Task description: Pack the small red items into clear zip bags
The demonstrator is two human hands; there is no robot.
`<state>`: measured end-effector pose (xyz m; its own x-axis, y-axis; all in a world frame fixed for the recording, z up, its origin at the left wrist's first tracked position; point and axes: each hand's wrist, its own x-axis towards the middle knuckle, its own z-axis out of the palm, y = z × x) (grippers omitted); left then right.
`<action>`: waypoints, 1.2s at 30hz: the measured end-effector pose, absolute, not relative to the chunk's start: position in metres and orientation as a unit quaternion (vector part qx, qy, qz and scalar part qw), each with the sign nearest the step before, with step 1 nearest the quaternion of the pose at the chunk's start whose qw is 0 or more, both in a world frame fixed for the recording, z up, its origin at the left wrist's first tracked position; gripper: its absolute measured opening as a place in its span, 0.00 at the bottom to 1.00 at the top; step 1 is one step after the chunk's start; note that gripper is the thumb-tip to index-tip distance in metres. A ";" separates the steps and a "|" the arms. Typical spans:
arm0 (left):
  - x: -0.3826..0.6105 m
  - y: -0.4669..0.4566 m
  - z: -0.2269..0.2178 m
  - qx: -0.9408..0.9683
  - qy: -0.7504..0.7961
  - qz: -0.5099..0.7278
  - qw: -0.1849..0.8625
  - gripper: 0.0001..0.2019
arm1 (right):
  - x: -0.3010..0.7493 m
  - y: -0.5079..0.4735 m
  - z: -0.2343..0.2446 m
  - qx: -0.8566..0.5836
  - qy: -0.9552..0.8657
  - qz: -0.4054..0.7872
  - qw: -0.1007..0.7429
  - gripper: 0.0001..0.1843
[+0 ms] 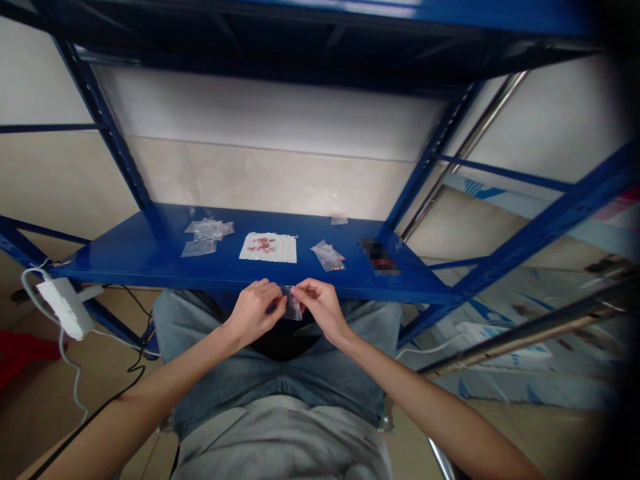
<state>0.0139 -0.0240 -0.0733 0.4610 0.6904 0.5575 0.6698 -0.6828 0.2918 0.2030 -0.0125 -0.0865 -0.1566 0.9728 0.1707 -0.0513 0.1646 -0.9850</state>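
Observation:
Between my hands, just off the front edge of the blue shelf (pixel 225 263), is a small clear plastic bag (pixel 293 308). My left hand (pixel 259 308) pinches its left side, and my right hand (pixel 320 305) grips its upper right edge. Past them on the shelf lies a white cloth (pixel 280 248) with small pink and brown pieces (pixel 262 245) on it. To its right are clear bags (pixel 328 256) with small coloured bits inside. A loose pile of clear bags (pixel 207 231) lies to the left.
A dark, pixelated flat object (pixel 379 257) lies at the shelf's right. Another clear bag (pixel 339 220) is near the back edge. Blue uprights (pixel 113 143) and an upper shelf (pixel 300 40) frame the space. A white power strip (pixel 67 308) with cables hangs at the left.

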 end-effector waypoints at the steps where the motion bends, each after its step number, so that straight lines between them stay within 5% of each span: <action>1: 0.015 -0.026 -0.073 0.852 0.399 0.337 0.044 0.11 | 0.203 -0.013 -0.086 -0.409 -0.565 0.503 0.511 0.18; 10: 0.021 -0.030 -0.084 0.837 0.407 0.328 0.160 0.17 | 0.192 -0.022 -0.085 -0.404 -0.538 0.533 0.513 0.24; 22: 0.020 -0.033 -0.075 0.829 0.462 0.274 0.155 0.11 | 0.191 -0.026 -0.084 -0.357 -0.527 0.603 0.482 0.14; 36: 0.017 -0.020 -0.078 0.699 0.382 0.425 0.430 0.15 | 0.193 -0.022 -0.073 -0.391 -0.547 0.532 0.514 0.10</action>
<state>0.0175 -0.0203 -0.0779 0.3458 0.8999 0.2657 0.1686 -0.3381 0.9259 0.1927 -0.0223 -0.0727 -0.1653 0.9753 0.1465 -0.1191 0.1278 -0.9846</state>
